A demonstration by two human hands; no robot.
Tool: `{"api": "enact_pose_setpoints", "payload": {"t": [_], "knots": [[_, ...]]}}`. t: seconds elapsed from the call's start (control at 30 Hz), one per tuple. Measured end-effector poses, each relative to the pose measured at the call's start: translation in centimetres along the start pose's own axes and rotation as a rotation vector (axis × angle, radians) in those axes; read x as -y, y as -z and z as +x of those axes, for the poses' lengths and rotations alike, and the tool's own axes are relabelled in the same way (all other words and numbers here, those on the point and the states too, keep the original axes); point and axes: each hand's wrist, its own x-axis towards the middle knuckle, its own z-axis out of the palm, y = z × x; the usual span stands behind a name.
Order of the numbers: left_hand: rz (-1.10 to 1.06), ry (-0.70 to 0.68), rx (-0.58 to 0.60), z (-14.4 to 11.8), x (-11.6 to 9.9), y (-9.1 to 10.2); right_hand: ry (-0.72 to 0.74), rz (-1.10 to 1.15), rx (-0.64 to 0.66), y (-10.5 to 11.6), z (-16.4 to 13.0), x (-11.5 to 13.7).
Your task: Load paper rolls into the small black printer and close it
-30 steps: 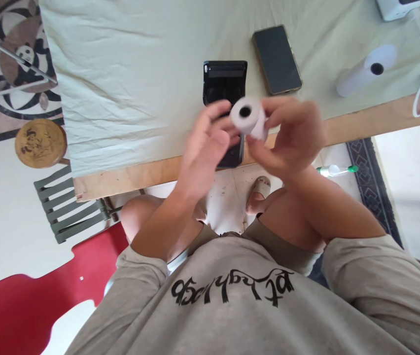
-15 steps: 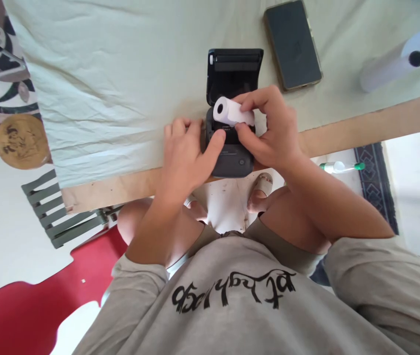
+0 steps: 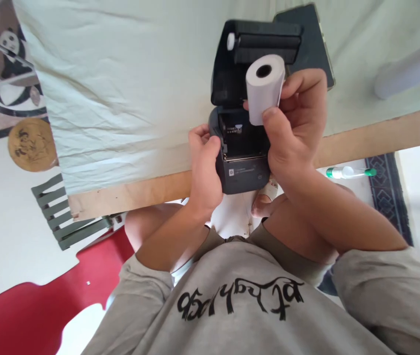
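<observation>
A small black label printer [image 3: 245,175] is raised at the table's front edge, its lid [image 3: 232,84] swung fully back. My left hand [image 3: 206,170] grips the printer's left side, thumb on the rim of the paper bay. Above the bay, my right hand [image 3: 300,123] holds a white paper roll [image 3: 263,93] between thumb and fingers, its dark core hole facing up and toward me. The roll is out of the bay, whose dark inside with a small printed label shows below it. Some right-hand fingers are hidden behind the roll.
Behind the lid lies a dark phone [image 3: 315,44], partly covered. Another white roll [image 3: 405,74] lies at the right on the pale green cloth [image 3: 128,88]. The table's bare wooden edge [image 3: 136,190] runs in front of me. A red chair [image 3: 47,305] stands lower left.
The paper roll has been lifted up and right out of the printer bay and tilted more upright. The printer is nearer the camera, and my left hand now grips its side.
</observation>
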Motion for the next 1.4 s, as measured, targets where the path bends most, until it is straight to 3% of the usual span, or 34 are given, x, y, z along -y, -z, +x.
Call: {"api": "enact_pose_setpoints", "payload": {"t": [0.07, 0.17, 0.3, 0.47, 0.6, 0.7, 0.9, 1.03, 1.23, 1.27, 1.33, 1.37, 1.4], "knots": [[-0.205, 0.112, 0.052, 0.1, -0.3, -0.4, -0.049, -0.036, 0.003, 0.3, 0.1, 0.1], [-0.29, 0.179, 0.128, 0.8, -0.4, -0.3, -0.087, -0.093, 0.051, 1.2, 0.3, 0.5], [-0.304, 0.171, 0.16, 1.4, -0.2, 0.3, 0.06, -0.279, 0.186, 3.2, 0.8, 1.5], [-0.25, 0.279, 0.23, 1.4, -0.1, 0.5, 0.188, -0.663, 0.394, 5.5, 1.2, 2.7], [-0.183, 0.316, 0.257, 1.4, -0.3, 0.5, 0.186, -0.863, 0.409, 5.9, 1.0, 3.3], [-0.153, 0.337, 0.236, 1.2, -0.6, 0.4, 0.266, -0.92, 0.401, 5.7, 0.8, 3.4], [-0.15, 0.317, 0.217, 1.3, -0.6, 0.1, 0.191, -0.787, 0.372, 5.0, 0.7, 2.8], [-0.213, 0.238, 0.258, 1.6, -0.1, 0.4, 0.349, -0.608, 0.321, 4.4, 0.4, 3.4], [-0.192, 0.22, 0.283, 1.5, 0.2, 1.1, 0.415, -0.484, 0.531, 4.5, 0.2, 4.0], [-0.178, 0.221, 0.274, 1.4, 0.2, 1.1, 0.405, -0.407, 0.484, 4.7, 0.4, 3.6], [-0.153, 0.224, 0.261, 1.4, 0.2, 1.1, 0.327, -0.271, 0.259, 5.0, 0.8, 2.5], [-0.141, 0.226, 0.263, 1.3, 0.2, 1.1, 0.255, -0.231, 0.138, 5.2, 1.0, 2.0], [-0.128, 0.225, 0.269, 1.3, 0.2, 1.1, 0.15, -0.233, 0.105, 5.3, 1.3, 1.5]]}}
